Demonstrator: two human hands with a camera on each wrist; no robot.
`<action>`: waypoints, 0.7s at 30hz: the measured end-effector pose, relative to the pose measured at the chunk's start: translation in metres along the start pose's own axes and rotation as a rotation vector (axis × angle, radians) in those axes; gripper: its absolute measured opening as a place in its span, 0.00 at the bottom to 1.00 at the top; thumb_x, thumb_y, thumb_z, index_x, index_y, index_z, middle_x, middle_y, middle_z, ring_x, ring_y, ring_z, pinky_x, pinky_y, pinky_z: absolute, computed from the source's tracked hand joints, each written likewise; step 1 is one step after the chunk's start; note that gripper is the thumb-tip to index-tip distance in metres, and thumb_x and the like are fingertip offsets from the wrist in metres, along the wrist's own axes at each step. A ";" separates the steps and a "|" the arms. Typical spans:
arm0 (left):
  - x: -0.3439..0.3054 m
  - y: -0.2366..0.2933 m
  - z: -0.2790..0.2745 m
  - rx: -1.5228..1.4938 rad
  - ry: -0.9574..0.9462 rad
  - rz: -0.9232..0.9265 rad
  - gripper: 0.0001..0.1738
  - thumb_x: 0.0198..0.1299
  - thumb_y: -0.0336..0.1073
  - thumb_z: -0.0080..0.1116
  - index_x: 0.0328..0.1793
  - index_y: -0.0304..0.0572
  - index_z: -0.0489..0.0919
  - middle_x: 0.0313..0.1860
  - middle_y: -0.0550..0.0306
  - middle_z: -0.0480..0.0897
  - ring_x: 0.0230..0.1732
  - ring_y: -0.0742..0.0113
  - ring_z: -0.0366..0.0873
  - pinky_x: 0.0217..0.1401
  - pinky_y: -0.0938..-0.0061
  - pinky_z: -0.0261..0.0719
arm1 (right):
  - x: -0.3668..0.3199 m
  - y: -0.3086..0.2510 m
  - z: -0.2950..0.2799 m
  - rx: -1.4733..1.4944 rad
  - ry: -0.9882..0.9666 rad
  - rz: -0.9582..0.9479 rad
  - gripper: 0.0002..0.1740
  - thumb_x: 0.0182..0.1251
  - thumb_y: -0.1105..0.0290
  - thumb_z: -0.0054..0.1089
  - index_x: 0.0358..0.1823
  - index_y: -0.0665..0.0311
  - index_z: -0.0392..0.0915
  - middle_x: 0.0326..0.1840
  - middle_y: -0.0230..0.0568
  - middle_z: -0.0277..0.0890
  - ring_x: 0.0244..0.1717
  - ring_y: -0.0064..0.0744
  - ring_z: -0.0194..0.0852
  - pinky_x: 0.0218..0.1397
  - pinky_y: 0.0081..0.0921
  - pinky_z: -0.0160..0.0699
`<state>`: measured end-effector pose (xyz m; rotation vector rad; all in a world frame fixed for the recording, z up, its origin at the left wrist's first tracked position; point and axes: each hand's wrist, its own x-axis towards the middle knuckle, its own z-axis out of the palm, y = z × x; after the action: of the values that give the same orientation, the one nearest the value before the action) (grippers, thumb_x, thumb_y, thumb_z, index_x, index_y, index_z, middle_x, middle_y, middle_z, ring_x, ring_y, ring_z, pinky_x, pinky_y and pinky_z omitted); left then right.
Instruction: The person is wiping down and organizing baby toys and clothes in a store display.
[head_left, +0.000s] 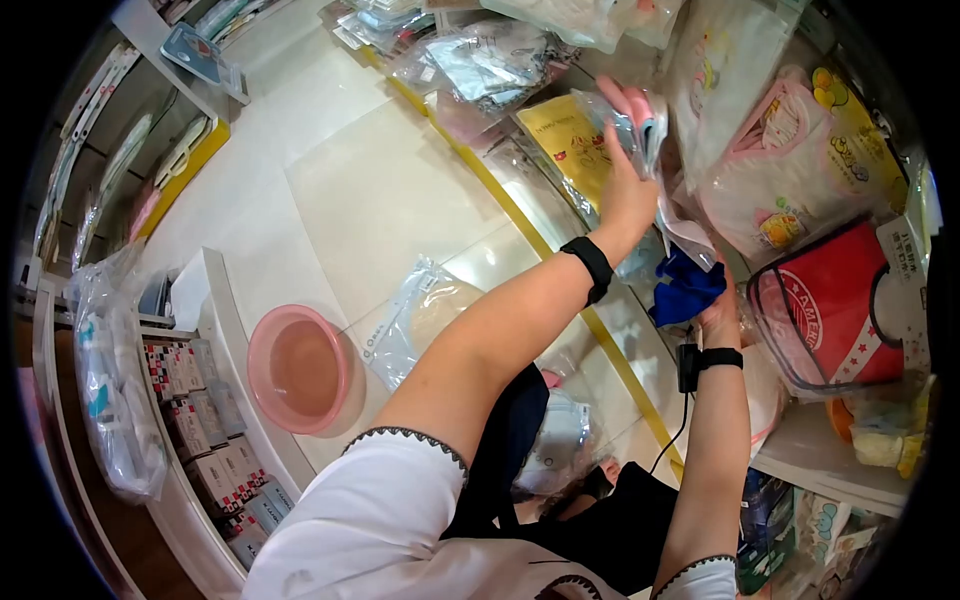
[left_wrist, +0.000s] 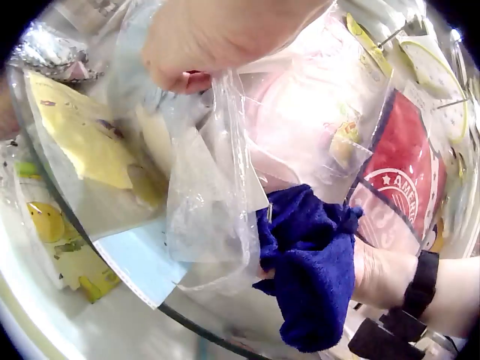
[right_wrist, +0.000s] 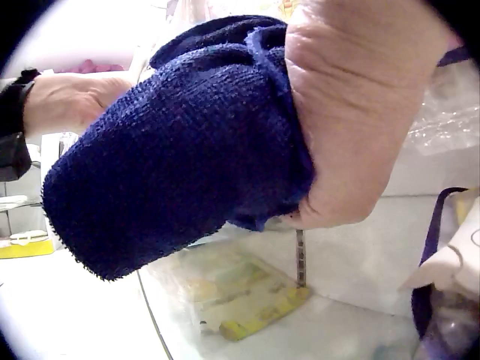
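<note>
My left hand grips a clear plastic package among others hanging on the display. Pink and pale blue goods show in the plastic above its thumb. Curled fingers of that hand appear at the top of the left wrist view. Bunched in my right hand is a dark blue terry cloth, one thick fold of it sticking out past the fingers. The cloth hides most of the right fingers. It hangs just below the held package, in front of the glass shelf.
A yellow package hangs left of my left hand, and a red bagged bib lies right of my right hand. On the floor stand a pink basin and a plastic bag. Shelves with small boxes line the left.
</note>
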<state>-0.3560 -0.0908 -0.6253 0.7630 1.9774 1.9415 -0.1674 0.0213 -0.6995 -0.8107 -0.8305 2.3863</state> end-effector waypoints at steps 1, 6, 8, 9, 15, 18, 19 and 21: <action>0.000 0.003 -0.006 -0.009 -0.039 -0.085 0.48 0.46 0.28 0.52 0.71 0.41 0.36 0.44 0.29 0.74 0.43 0.36 0.74 0.46 0.57 0.70 | -0.003 0.002 0.005 0.011 0.017 0.002 0.19 0.64 0.59 0.49 0.50 0.65 0.71 0.45 0.44 0.77 0.43 0.41 0.76 0.45 0.39 0.77; 0.011 -0.049 0.000 -0.065 0.177 -0.173 0.50 0.44 0.27 0.54 0.71 0.39 0.37 0.52 0.35 0.71 0.49 0.43 0.71 0.55 0.62 0.67 | -0.005 0.013 0.021 -0.093 0.125 0.120 0.21 0.60 0.55 0.54 0.46 0.65 0.72 0.41 0.42 0.77 0.40 0.39 0.76 0.45 0.35 0.77; 0.009 -0.042 -0.015 -0.526 0.155 -0.347 0.51 0.45 0.28 0.57 0.71 0.38 0.36 0.59 0.40 0.67 0.58 0.50 0.66 0.61 0.66 0.60 | 0.003 0.017 0.016 -0.102 0.167 0.141 0.19 0.61 0.55 0.54 0.44 0.64 0.73 0.38 0.42 0.78 0.38 0.38 0.76 0.45 0.35 0.77; 0.013 -0.053 -0.016 -0.617 0.135 -0.366 0.49 0.45 0.28 0.58 0.70 0.37 0.39 0.58 0.42 0.68 0.57 0.52 0.67 0.60 0.68 0.61 | -0.002 0.018 0.026 -0.134 0.187 0.154 0.16 0.61 0.56 0.53 0.37 0.62 0.74 0.32 0.40 0.78 0.33 0.36 0.76 0.41 0.33 0.78; 0.057 -0.127 -0.015 -0.377 -0.064 -0.346 0.18 0.51 0.30 0.58 0.48 0.30 0.73 0.42 0.53 0.79 0.41 0.64 0.75 0.46 0.70 0.71 | -0.013 0.019 0.049 -0.179 0.233 0.108 0.19 0.61 0.51 0.54 0.34 0.62 0.74 0.28 0.38 0.77 0.28 0.33 0.76 0.37 0.31 0.78; 0.063 -0.104 -0.025 0.009 0.045 -0.472 0.20 0.54 0.33 0.58 0.52 0.32 0.71 0.50 0.50 0.74 0.47 0.61 0.73 0.49 0.66 0.71 | -0.019 0.016 0.063 -0.064 0.113 0.045 0.16 0.60 0.56 0.58 0.36 0.63 0.75 0.27 0.36 0.77 0.28 0.31 0.77 0.34 0.28 0.80; 0.066 -0.099 -0.026 0.063 0.080 -0.502 0.21 0.54 0.34 0.58 0.53 0.32 0.70 0.52 0.49 0.73 0.49 0.60 0.73 0.51 0.65 0.72 | -0.019 0.017 0.068 -0.098 0.098 -0.001 0.16 0.59 0.58 0.59 0.37 0.63 0.74 0.29 0.36 0.77 0.29 0.30 0.77 0.34 0.28 0.80; 0.082 -0.124 -0.024 -0.104 0.079 -0.500 0.21 0.56 0.34 0.56 0.54 0.33 0.69 0.54 0.48 0.72 0.50 0.59 0.73 0.51 0.64 0.72 | -0.015 0.015 0.059 -0.231 0.096 0.020 0.17 0.56 0.62 0.61 0.43 0.65 0.72 0.33 0.38 0.77 0.31 0.31 0.77 0.34 0.29 0.79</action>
<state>-0.4587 -0.0623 -0.7314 0.1413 1.8630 1.7675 -0.1990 -0.0212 -0.6664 -1.0192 -1.0760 2.2759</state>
